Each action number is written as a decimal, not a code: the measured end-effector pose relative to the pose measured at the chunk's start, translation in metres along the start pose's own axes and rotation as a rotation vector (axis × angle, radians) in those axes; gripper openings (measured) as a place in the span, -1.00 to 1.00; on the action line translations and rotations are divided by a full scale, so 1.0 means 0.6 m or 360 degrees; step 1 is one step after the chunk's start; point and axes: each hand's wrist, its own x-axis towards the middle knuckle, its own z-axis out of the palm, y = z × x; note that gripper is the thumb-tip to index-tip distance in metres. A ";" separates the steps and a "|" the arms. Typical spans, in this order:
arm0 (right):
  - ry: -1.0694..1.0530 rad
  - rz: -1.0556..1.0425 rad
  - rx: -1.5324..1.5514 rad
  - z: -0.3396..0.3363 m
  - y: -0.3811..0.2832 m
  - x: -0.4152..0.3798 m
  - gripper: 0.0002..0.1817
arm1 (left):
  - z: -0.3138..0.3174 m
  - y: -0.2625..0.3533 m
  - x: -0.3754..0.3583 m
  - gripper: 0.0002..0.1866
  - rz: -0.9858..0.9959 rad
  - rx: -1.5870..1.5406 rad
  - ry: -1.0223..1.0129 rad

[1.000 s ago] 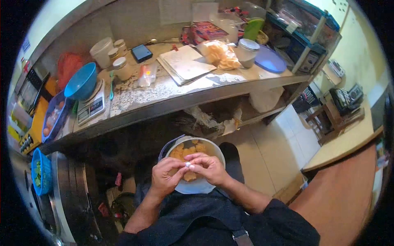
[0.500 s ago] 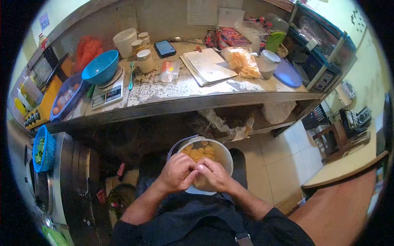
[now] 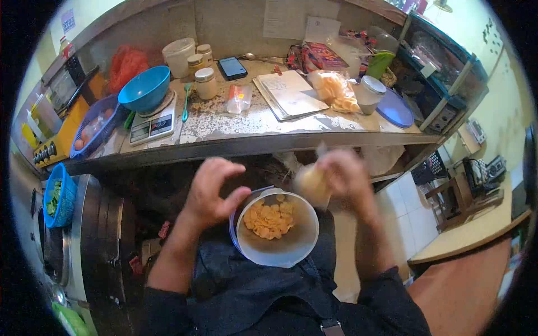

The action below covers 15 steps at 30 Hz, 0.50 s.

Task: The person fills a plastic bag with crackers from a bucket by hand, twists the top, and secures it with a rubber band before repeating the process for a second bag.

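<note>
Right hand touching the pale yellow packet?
Touching: the head view shows the right hand gripping the pale yellow packet near its top, blurred but with no visible gap.

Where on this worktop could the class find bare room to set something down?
Bare: the front strip of worktop between the scale and papers, before the small plastic bag. Crowded: the right end, around the lidded jar and purple disc; the left, around the blue bowl.
</note>
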 end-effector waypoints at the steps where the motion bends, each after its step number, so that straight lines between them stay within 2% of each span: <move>1: 0.0198 -0.0204 -0.0245 -0.034 0.019 0.041 -0.91 | -0.005 -0.014 0.012 -0.67 -0.0027 0.0027 0.0002; 2: 0.0462 -0.0252 -0.0190 -0.063 0.009 0.087 -0.93 | -0.010 -0.032 0.024 -0.66 -0.0055 0.0058 0.0002; 3: 0.0686 -0.0361 -0.0520 -0.090 -0.001 0.130 -0.94 | -0.009 -0.057 0.038 -0.67 -0.0062 0.0046 0.0033; 4: 0.0907 -0.0588 -0.0576 -0.108 0.022 0.178 -0.92 | -0.011 -0.076 0.055 -0.66 -0.0112 0.0104 0.0004; 5: 0.1055 -0.0745 -0.0936 -0.124 0.048 0.222 -0.87 | -0.011 -0.097 0.073 -0.66 -0.0136 0.0149 0.0009; 6: 0.1085 -0.0698 -0.1018 -0.126 0.051 0.255 -0.86 | -0.007 -0.131 0.090 -0.65 -0.0118 0.0201 0.0003; 9: 0.0555 -0.0361 -0.1137 -0.098 0.179 0.301 -0.67 | 0.018 -0.228 0.124 -0.62 -0.0148 0.0180 0.0029; 10: 0.0405 -0.0269 -0.1201 -0.086 0.181 0.308 -0.61 | 0.025 -0.246 0.131 -0.61 -0.0132 0.0191 0.0051; 11: 0.0211 0.0016 -0.1170 -0.073 0.183 0.300 -0.48 | 0.033 -0.262 0.131 -0.62 -0.0165 0.0177 0.0071; 14: 0.0183 -0.0176 -0.0801 -0.003 0.171 0.275 -0.51 | 0.051 -0.287 0.137 -0.64 -0.0273 0.0127 0.0084; 15: 0.0145 -0.0248 -0.0696 0.025 0.151 0.264 -0.60 | 0.055 -0.296 0.139 -0.66 -0.0311 0.0109 0.0029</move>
